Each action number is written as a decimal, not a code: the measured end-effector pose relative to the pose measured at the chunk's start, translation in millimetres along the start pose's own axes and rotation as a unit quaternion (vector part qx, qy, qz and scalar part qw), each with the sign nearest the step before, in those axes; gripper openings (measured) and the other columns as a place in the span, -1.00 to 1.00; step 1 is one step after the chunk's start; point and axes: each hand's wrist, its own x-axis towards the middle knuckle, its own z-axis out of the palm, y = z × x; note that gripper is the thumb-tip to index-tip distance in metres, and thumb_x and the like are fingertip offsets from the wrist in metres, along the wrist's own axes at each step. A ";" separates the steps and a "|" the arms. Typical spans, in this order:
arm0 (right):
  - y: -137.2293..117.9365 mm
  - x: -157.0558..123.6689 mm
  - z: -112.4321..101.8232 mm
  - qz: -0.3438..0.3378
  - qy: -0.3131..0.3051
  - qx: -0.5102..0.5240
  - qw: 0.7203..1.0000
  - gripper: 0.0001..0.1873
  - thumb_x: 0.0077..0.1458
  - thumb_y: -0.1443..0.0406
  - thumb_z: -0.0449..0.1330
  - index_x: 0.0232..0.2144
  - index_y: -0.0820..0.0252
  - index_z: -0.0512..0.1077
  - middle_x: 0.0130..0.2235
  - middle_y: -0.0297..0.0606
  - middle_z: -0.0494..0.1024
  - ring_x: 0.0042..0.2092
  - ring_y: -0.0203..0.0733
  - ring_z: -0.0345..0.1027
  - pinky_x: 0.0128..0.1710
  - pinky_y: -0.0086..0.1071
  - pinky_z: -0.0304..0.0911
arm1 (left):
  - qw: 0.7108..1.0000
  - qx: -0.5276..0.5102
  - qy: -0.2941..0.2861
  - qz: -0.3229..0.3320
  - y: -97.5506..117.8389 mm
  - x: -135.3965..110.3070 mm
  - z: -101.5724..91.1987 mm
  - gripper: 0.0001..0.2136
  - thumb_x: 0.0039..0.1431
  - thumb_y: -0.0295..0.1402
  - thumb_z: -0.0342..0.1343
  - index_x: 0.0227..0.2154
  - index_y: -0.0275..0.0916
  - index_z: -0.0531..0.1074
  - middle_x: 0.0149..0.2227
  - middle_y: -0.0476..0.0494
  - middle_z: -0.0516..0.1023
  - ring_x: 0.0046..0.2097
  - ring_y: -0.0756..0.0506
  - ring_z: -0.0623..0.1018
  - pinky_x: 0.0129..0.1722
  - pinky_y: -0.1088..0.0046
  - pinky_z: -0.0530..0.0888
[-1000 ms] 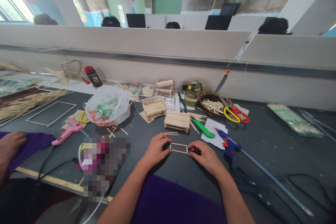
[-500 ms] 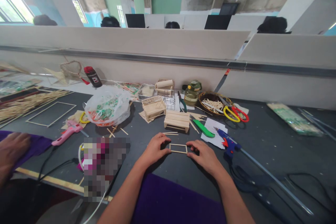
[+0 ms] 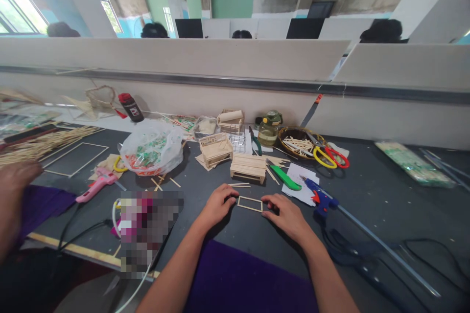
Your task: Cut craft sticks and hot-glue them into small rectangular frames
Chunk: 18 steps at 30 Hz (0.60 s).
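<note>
Between my hands lies a small rectangular frame of thin pale wooden sticks, low over the dark tabletop. My left hand pinches its left end between thumb and fingers. At the opposite end, the thumb and forefinger of my right hand close on the short side. Just beyond the frame are a few loose sticks and a small slatted wooden table model. A green utility knife and a blue glue gun rest to the right, partly on white paper.
Behind stand a wooden bench model, a glass jar and a stick basket with scissors. Leftward are a plastic bag, a pink glue gun and another person's hand. Cords trail on both sides.
The stick frame has tilted slightly, its right end now nearer to me, and both hands have shifted a little with it. At left, the other person's hand has lifted off the purple cloth.
</note>
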 end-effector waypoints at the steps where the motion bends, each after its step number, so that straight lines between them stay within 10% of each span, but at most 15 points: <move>1: -0.2 -0.2 -0.1 -0.001 0.002 -0.001 1.000 -0.70 0.03 0.21 0.20 -0.13 -0.01 0.44 -0.30 -0.33 0.48 -0.21 -0.16 0.34 -0.23 -0.34 0.18 | 1.000 0.004 0.005 -0.001 -0.5 0.3 0.7 -0.81 0.11 -0.50 0.04 -0.25 -0.21 0.50 -0.23 -0.11 0.45 -0.14 -0.08 0.45 -0.06 0.37 0.38; 18: 0.2 -8.3 -12.2 -0.005 -0.047 0.008 0.999 -0.70 -0.05 0.22 0.25 -0.18 0.02 0.45 -0.29 -0.33 0.47 -0.23 -0.17 0.32 -0.23 -0.36 0.17 | 0.998 0.051 -0.033 0.021 10.6 -4.7 1.6 -0.83 0.09 -0.47 0.10 -0.30 -0.17 0.54 -0.26 -0.09 0.48 -0.15 -0.09 0.46 -0.12 0.40 0.37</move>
